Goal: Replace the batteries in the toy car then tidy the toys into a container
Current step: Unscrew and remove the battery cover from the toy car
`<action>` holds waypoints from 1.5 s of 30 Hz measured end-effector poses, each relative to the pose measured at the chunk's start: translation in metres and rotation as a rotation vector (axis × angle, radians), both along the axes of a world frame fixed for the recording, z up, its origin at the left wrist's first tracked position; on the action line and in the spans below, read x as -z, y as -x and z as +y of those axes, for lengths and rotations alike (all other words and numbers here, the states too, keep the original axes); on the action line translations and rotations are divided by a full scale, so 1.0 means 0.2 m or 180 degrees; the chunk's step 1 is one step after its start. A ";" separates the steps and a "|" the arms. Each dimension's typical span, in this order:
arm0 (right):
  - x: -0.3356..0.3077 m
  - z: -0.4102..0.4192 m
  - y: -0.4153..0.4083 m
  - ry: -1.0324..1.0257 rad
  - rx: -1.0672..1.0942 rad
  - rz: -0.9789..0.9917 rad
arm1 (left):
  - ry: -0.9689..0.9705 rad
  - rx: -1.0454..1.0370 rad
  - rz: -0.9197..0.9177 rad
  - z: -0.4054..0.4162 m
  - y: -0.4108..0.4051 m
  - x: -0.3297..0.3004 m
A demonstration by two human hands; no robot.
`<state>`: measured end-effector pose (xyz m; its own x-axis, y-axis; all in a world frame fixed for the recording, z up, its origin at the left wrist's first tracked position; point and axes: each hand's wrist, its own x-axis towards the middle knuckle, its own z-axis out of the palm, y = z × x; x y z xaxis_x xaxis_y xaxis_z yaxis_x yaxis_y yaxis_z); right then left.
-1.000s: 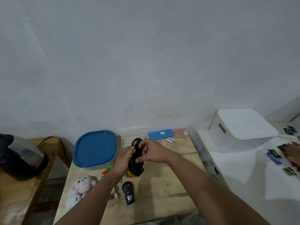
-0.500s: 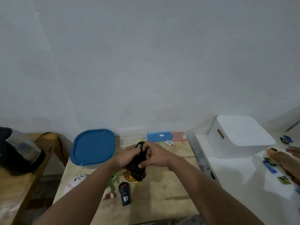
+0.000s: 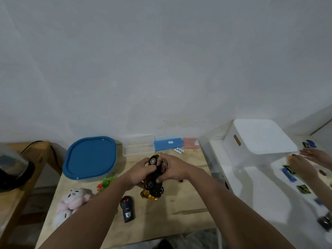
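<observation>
Two bare forearms reach forward from the bottom of the view and meet in the middle. The left hand point(image 3: 139, 172) cups from the left, fingers curled. The right hand point(image 3: 172, 168) closes in from the right, thumb lowest.

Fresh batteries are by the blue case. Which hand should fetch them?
Right, probably. The two white batteries lie on the wooden table just beyond the right hand. The left hand cradles the upturned black-and-gold toy car and could hold it alone.
</observation>
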<state>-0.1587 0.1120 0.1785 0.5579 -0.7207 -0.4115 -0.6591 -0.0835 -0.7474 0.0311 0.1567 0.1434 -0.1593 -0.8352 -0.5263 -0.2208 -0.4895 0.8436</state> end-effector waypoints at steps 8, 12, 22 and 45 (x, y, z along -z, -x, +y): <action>0.40 -0.16 0.24 0.0551 0.1661 0.0543 | -0.0506 -0.0880 0.0323 -0.08 0.08 0.27; 0.70 -0.22 0.30 0.0276 0.1297 0.1066 | -0.0724 -0.1175 0.0570 -0.09 0.12 0.37; 0.99 -0.32 0.30 0.0568 0.0929 0.1758 | -0.0842 -0.1673 0.0793 -0.07 0.13 0.54; -0.21 -0.34 -0.07 -0.0006 0.1041 -0.0808 | 0.0374 -0.1222 0.1070 -0.31 -0.22 -0.11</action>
